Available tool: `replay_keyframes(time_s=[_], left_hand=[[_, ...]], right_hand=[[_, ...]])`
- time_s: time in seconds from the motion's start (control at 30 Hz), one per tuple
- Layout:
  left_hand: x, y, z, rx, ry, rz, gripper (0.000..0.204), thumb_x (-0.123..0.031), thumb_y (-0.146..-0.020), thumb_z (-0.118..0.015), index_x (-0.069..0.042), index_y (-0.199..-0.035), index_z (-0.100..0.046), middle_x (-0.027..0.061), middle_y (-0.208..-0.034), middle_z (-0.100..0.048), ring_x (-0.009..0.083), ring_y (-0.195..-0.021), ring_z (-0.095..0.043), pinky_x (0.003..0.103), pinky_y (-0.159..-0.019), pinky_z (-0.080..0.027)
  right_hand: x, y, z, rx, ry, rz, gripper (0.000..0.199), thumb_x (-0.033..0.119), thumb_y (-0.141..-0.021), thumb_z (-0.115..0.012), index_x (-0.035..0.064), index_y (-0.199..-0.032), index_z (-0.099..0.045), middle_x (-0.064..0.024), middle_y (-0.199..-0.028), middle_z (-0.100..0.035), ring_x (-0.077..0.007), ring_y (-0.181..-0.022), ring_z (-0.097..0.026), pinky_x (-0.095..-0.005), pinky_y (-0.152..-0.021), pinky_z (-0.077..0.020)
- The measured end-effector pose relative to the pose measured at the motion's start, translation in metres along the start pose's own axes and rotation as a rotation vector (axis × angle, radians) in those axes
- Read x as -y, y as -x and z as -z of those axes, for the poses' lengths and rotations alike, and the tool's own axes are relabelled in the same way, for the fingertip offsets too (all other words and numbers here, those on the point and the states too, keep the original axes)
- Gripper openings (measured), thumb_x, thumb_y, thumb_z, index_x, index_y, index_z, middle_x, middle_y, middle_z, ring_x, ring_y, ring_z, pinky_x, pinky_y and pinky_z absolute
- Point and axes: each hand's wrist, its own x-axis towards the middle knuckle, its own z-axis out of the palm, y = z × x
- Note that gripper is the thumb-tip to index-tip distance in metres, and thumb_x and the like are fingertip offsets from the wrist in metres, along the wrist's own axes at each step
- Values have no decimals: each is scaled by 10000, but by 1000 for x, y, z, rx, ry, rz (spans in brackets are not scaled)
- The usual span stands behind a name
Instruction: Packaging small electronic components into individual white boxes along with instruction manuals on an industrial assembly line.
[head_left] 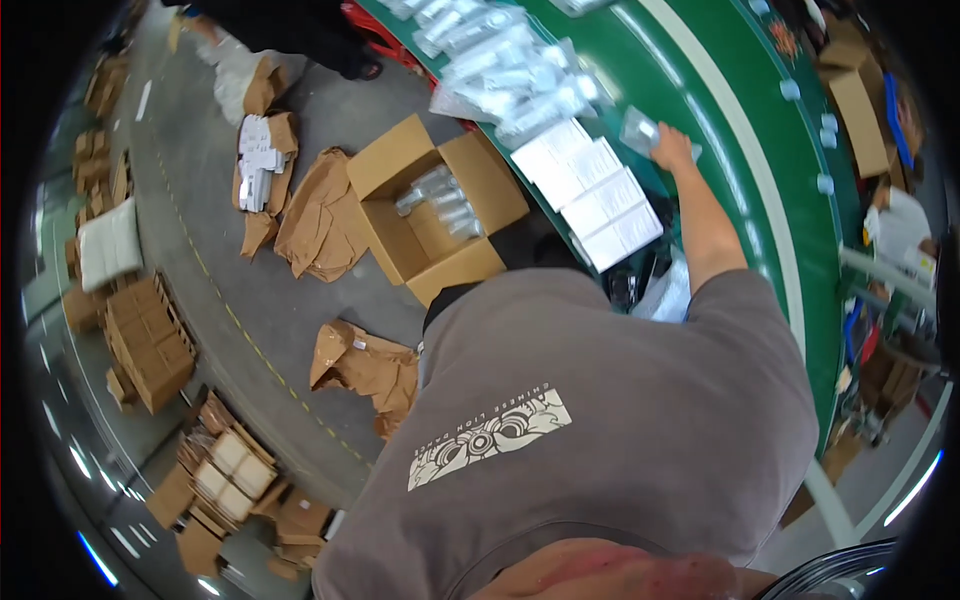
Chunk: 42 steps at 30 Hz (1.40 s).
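My right hand (675, 150) reaches out over the green table and is closed on a clear plastic package (639, 131), which looks like a bag with something pale inside. Just left of that hand lie stacks of flat white boxes (590, 195) at the table's near edge. Beyond them is a heap of clear plastic-wrapped items (510, 75). My left hand does not show; my torso fills the lower middle of the view.
An open cardboard box (405, 250) holding several clear packages stands left of the table. Crumpled brown paper (322, 220) and a carton of white boxes (262, 160) lie on the floor. A person in dark clothes (300, 30) stands at the far left. A pale strip (745, 120) runs along the green table.
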Motion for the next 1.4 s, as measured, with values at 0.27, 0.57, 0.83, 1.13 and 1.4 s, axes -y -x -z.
replay_keyframes(time_s=[0.27,0.57,0.83,1.13,1.4], left_hand=[[16,-17,31,66,-9,-93,289,-257,-986,-557,-49,-1162,-652,112,-1014,-714,313,-953,-668,384,-863,-529],[-13,-101,173,-119,865,224,207,-239,-994,-547,-70,-1030,-663,74,-958,-714,198,-889,-685,326,-745,-537],[-58,-191,231,-129,701,-5,179,-217,-1014,-562,-71,-979,-660,30,-899,-692,115,-831,-652,258,-683,-501],[-108,-337,246,-175,664,-115,169,-198,-1016,-589,-57,-947,-652,11,-844,-674,96,-754,-635,242,-627,-491],[-135,-522,291,-550,683,-77,215,-199,-1023,-581,-30,-911,-655,17,-823,-648,98,-732,-574,258,-642,-464]], right_hand=[[6,71,38,-183,-199,-225,465,257,-846,-661,80,-1275,-644,-190,-1272,-651,-362,-1197,-608,-482,-1028,-467],[112,188,58,-654,-538,82,229,209,-847,-665,70,-1024,-707,-157,-1084,-686,-370,-1022,-637,-468,-887,-489],[250,160,92,-737,-472,292,145,112,-847,-679,36,-971,-679,-133,-974,-668,-316,-869,-652,-413,-786,-512],[325,-201,190,-608,-690,335,358,241,-892,-692,17,-1157,-603,-188,-1145,-623,-349,-1020,-625,-425,-886,-508],[396,-555,297,-1169,7,417,448,289,-876,-688,46,-1235,-578,-197,-1202,-629,-381,-1099,-603,-492,-922,-502]])
